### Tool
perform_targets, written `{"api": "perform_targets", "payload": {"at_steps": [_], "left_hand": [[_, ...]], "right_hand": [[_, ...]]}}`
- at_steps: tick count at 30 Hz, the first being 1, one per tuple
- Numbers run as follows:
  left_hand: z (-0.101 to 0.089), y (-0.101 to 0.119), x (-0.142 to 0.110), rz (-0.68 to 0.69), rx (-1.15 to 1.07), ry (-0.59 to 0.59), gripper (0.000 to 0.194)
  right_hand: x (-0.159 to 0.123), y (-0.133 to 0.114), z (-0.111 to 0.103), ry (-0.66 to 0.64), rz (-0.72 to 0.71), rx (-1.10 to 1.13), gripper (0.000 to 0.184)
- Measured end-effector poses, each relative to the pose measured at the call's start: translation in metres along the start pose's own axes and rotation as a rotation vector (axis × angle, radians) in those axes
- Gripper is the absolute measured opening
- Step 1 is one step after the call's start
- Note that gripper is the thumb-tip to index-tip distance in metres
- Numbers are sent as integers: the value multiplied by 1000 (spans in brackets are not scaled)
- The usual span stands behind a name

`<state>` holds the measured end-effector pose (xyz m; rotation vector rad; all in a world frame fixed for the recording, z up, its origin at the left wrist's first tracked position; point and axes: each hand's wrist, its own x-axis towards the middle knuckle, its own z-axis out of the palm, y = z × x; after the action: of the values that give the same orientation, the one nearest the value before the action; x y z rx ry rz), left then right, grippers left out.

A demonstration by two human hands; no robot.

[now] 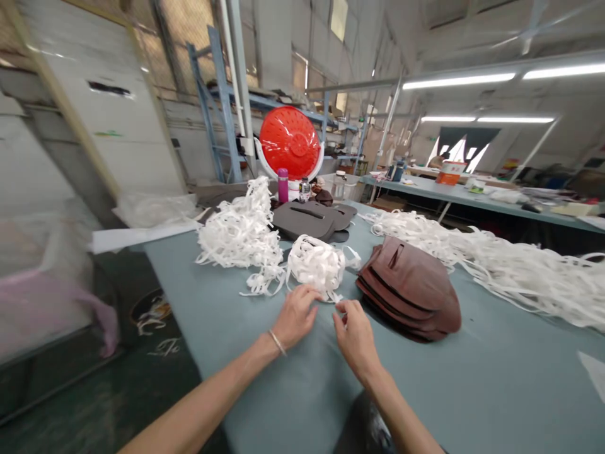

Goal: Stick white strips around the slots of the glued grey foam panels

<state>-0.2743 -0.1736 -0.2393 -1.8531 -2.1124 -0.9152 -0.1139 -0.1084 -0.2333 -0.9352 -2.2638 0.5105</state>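
A loose bundle of narrow white strips [317, 265] lies on the blue-green table [283, 384] right in front of me. My left hand [297, 313] is at its near edge, fingertips touching or almost touching the strips, thumb held apart. My right hand [355, 334] is close by on the right, fingers loosely curled with a gap to the thumb, near a strip end. I see nothing clearly held in either hand. Beside my right hand rests a stack of brown leather-like pieces [411, 284], the top one with a slot.
A taller heap of white strips [241, 230] sits at the left back, and a long spread of strips [515, 265] covers the right. Grey slotted pieces [305, 219], a magenta bottle [282, 186] and a red round appliance [290, 142] stand behind.
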Motion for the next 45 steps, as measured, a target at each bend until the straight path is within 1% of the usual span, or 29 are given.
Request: {"api": "perform_targets", "payload": {"at_steps": [2, 5, 7, 8, 10, 12, 13, 14, 15, 17, 19, 21, 23, 25, 27, 28, 29, 30, 32, 34, 36, 37, 39, 40, 41, 42, 43, 44, 45], "left_hand": [[-13, -15, -4, -103, 68, 66, 25], [-30, -47, -15, -265, 168, 141, 22], [-37, -59, -29, -302, 199, 132, 13], [-38, -59, -39, -277, 194, 100, 12], [-40, -51, -61, -171, 136, -2, 14], [-42, -34, -83, -87, 18, -104, 14], [-44, -25, -92, -88, -45, -131, 14], [-47, -16, -99, -120, -102, -144, 14], [-50, -8, -104, -165, -155, -151, 15], [-56, 5, -110, -238, -265, -194, 19], [-61, 16, -112, -240, -375, -273, 23], [-66, 25, -114, -183, -464, -364, 23], [-72, 33, -117, -113, -531, -473, 20], [-79, 39, -118, -54, -591, -610, 13], [-87, 42, -116, -49, -636, -709, 5], [-90, 42, -113, -74, -648, -724, 6], [-94, 42, -109, -108, -654, -711, 9], [-98, 42, -104, -143, -657, -679, 13], [-103, 40, -91, -195, -669, -591, 26], [-105, 40, -76, -235, -682, -482, 33], [-99, 43, -59, -251, -682, -353, 30], [-92, 46, -50, -228, -661, -286, 27], [-71, 51, -31, -95, -556, -198, 24], [-58, 53, -21, 3, -463, -185, 32], [-43, 54, -11, 100, -340, -193, 44], [-28, 52, -2, 164, -205, -224, 56], [-14, 49, 8, 191, -77, -245, 64], [-1, 45, 16, 196, -26, -258, 64], [10, 39, 24, 192, 15, -264, 57]], "right_hand": [[9, -10, 8, 6, -11, 12, 16], [19, -24, 19, -17, -36, 29, 17], [22, -35, 25, -66, -83, 53, 18], [21, -40, 29, -98, -117, 68, 20], [15, -50, 34, -196, -236, 123, 30], [5, -56, 38, -339, -368, 210, 45], [-1, -56, 38, -412, -410, 249, 50], [-7, -56, 38, -473, -424, 275, 51], [-14, -54, 36, -514, -409, 284, 47], [-26, -50, 30, -548, -350, 260, 31], [-40, -45, 20, -556, -313, 232, 17], [-56, -44, 6, -561, -289, 237, 18], [-74, -44, -7, -588, -263, 275, 18], [-92, -44, -20, -658, -251, 330, 18], [-103, -42, -30, -717, -240, 363, 24], [-105, -40, -33, -704, -220, 367, 29], [-102, -36, -36, -663, -192, 365, 33], [-96, -32, -39, -590, -156, 354, 34], [-72, -20, -41, -364, -74, 286, 30], [-40, -6, -40, -143, -33, 104, 27], [-8, 6, -35, -25, -32, -119, 32], [5, 11, -31, -13, -41, -203, 34], [23, 16, -22, -41, -57, -287, 32], [27, 16, -17, -56, -65, -302, 29], [28, 15, -13, -67, -74, -322, 25], [26, 14, -11, -72, -83, -339, 22], [20, 13, -11, -70, -90, -354, 21], [12, 13, -12, -63, -92, -366, 21], [0, 14, -15, -50, -91, -370, 22]]}}
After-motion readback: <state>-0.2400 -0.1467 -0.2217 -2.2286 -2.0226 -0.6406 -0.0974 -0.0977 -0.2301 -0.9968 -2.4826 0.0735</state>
